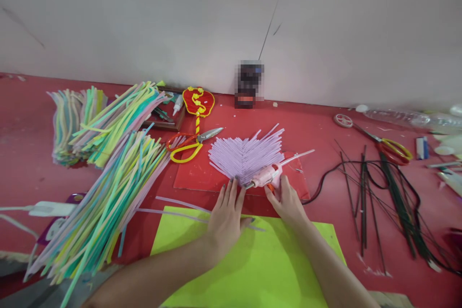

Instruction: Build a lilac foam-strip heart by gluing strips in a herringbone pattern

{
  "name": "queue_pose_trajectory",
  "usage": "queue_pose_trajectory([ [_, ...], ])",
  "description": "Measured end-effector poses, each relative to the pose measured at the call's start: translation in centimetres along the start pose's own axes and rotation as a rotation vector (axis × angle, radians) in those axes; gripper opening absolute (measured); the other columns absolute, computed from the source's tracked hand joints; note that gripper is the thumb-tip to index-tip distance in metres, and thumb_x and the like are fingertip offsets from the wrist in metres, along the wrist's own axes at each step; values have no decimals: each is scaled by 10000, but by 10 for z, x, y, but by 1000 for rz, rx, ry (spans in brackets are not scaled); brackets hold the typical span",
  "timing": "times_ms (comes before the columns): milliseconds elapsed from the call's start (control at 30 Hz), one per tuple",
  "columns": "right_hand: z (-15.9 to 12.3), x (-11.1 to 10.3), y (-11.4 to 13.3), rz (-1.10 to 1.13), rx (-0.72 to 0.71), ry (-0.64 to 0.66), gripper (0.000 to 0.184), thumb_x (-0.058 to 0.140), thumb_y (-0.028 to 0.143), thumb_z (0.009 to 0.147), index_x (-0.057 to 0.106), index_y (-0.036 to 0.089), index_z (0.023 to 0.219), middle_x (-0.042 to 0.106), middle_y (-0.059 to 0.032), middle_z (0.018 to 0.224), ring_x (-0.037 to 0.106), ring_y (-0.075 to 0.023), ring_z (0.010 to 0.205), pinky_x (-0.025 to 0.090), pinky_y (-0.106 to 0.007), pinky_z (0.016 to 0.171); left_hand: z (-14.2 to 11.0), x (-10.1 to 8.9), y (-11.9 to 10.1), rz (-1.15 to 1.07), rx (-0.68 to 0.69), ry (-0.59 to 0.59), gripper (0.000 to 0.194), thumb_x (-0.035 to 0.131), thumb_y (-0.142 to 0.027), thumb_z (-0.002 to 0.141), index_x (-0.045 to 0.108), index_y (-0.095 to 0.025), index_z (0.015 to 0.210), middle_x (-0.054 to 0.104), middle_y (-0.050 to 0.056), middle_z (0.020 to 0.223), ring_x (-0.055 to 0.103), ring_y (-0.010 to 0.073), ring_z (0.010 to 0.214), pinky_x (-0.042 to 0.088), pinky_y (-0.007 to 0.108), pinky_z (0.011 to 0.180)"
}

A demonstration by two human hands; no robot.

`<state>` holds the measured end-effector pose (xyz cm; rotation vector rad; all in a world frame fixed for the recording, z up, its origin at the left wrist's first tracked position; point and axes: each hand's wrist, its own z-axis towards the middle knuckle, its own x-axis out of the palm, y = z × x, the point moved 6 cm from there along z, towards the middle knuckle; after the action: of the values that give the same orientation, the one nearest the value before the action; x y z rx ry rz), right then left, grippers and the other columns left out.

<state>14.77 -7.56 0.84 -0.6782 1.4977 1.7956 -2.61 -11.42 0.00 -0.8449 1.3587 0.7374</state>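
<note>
A fan of lilac pipe cleaners [242, 151], laid in a leaf-like chevron, lies on a red sheet [193, 178]. My left hand [226, 214] is flat, its fingers stretched out and the tips at the fan's lower point. Two loose lilac pipe cleaners [173, 215] run under that hand. In my right hand [288, 202] is a pink hot glue gun [267, 175], gripped by its handle, a clear glue stick [299, 155] jutting from its back. The nozzle points left, close to my left fingertips and the fan's bottom. Its trigger is partly covered by my fingers.
Bundles of coloured pipe cleaners [104, 202] fill the left, beside a power strip [54, 231]. Scissors [197, 144] lie behind the red sheet, others [393, 149] at right. Dark wire stems [364, 202] and a black cord [325, 175] stretch across the right. A yellow-green board [245, 269] lies in front.
</note>
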Motion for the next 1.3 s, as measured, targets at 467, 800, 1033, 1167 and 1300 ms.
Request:
queue_pose_trajectory([
  [467,2,-2,3,39,-12,15,259,485,428,817,298,253,782,348,88,520,373,-119,421,287,-248,434,5,-1,0,23,20,59,772,455,-551,879,330,-2,1408,281,254,1485,330,332,1364,356,431,1093],
  [800,2,0,-1,42,3,32,247,481,434,822,321,247,808,366,79,559,389,-121,461,314,-247,462,5,1,2,37,30,31,709,431,-530,898,305,-94,1442,259,226,1506,325,316,1371,329,451,1101],
  [1033,2,0,-1,38,12,17,256,494,436,811,320,248,795,337,89,547,374,-118,441,303,-251,458,7,1,0,40,44,64,733,414,-546,896,326,-48,1427,237,195,1521,307,337,1374,338,457,1100],
  [1167,2,-1,0,51,21,31,264,495,432,805,301,256,777,329,96,537,372,-114,431,302,-245,448,8,-2,-1,51,46,54,728,421,-554,891,359,-48,1410,281,185,1508,335,334,1361,341,446,1097],
  [1300,3,-1,2,51,25,41,270,494,436,806,295,257,771,335,94,537,375,-114,429,300,-244,446,9,-2,-1,62,50,57,727,445,-542,885,377,-29,1396,315,191,1492,352,340,1350,348,434,1092],
])
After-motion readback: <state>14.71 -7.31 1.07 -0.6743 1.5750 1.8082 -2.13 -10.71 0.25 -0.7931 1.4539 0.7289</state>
